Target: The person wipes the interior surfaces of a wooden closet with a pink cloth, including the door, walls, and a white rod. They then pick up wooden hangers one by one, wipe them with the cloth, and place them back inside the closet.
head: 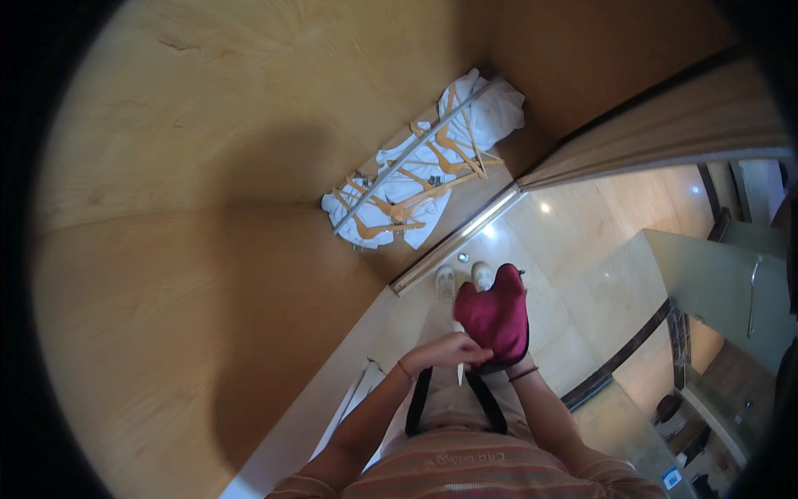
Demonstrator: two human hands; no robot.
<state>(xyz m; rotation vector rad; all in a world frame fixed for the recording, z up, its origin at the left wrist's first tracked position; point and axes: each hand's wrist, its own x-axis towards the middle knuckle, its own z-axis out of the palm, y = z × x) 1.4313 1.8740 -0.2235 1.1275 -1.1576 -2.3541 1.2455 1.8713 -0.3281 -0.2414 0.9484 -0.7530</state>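
A dark pink fabric item with black edging (pixel 495 315), perhaps a bag, is held up before my body. My left hand (pixel 455 351) has its fingers closed at the item's lower left edge, on a slim white object (pixel 461 372) that sticks out below them. The far end of that object is partly hidden. My right hand is mostly hidden behind the pink fabric; only its wrist (pixel 525 365) with a dark band shows, so its grip is not visible. Two black straps (pixel 488 402) run down over my light trousers.
Ahead is a closet with wooden hangers (pixel 399 209) on a metal rail (pixel 411 146), and white textiles (pixel 495 115) beneath them. A metal floor track (pixel 458 240) crosses in front of my shoes. A glass door (pixel 717 287) with a metal handle stands at the right.
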